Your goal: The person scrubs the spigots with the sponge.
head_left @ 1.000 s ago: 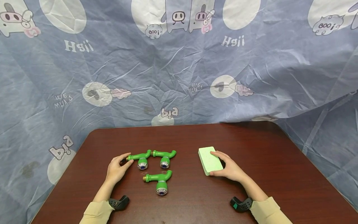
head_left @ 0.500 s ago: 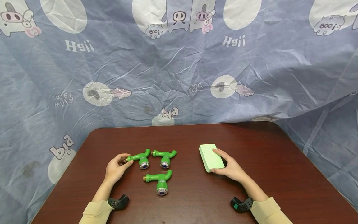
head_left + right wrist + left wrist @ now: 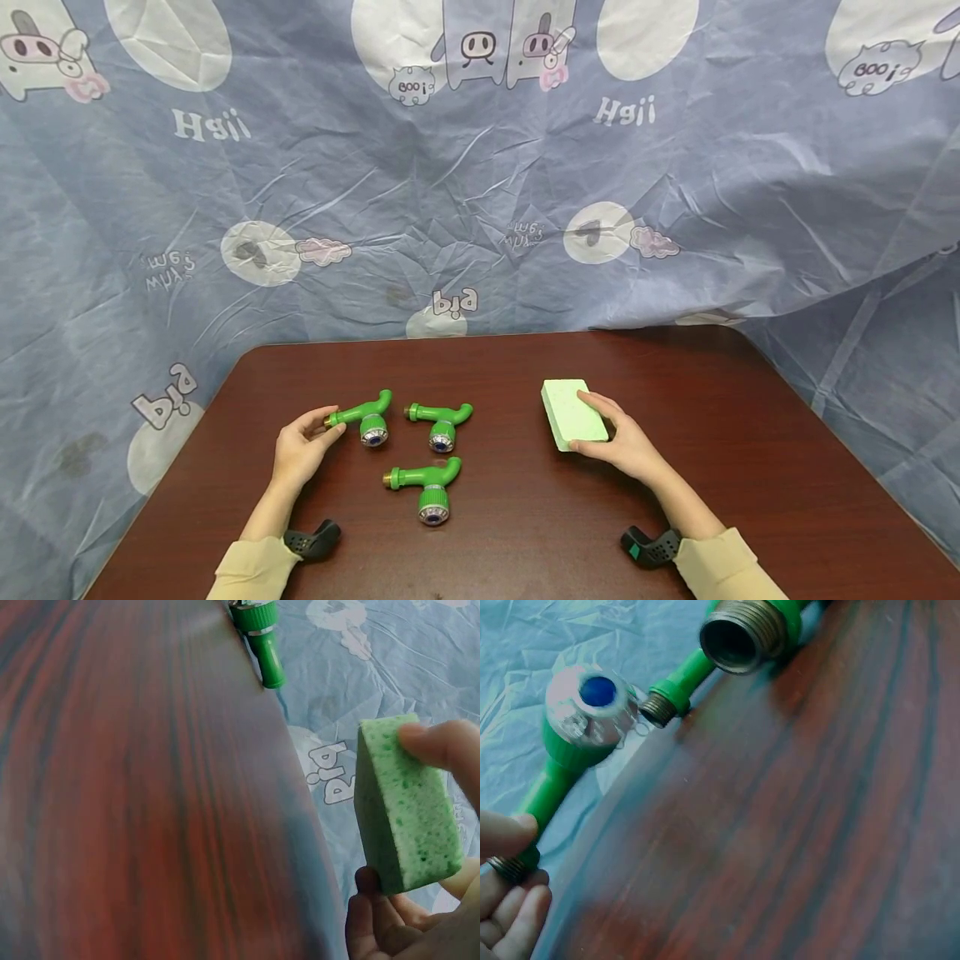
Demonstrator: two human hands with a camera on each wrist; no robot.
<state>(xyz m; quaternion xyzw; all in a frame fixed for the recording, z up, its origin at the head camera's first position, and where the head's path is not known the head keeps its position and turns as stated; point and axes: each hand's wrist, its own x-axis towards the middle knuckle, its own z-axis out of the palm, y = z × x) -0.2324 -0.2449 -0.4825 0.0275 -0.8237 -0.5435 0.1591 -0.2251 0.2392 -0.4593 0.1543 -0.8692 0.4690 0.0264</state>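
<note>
My left hand [image 3: 298, 450] pinches a green faucet [image 3: 367, 415] by its threaded inlet end, thumb on one side and fingers on the other. In the left wrist view that faucet [image 3: 559, 761] points away from the hand, its silver knob with a blue centre facing the camera. On the right, my right hand [image 3: 622, 433] grips a light green sponge [image 3: 573, 412] between thumb and fingers. The right wrist view shows the porous face of the sponge [image 3: 416, 814], with the thumb on its upper edge and fingers below.
Two more green faucets lie on the brown table [image 3: 510, 533]: one faucet [image 3: 441, 421] just right of the held one, another faucet [image 3: 427, 483] nearer the front. A blue patterned cloth [image 3: 450, 183] hangs behind the table. Black bands [image 3: 315, 542] circle both wrists.
My left hand has drawn its faucet left and tilted the spout upward, widening the gap to the neighbouring faucet. My right hand has shifted the sponge slightly right and farther up in the view.
</note>
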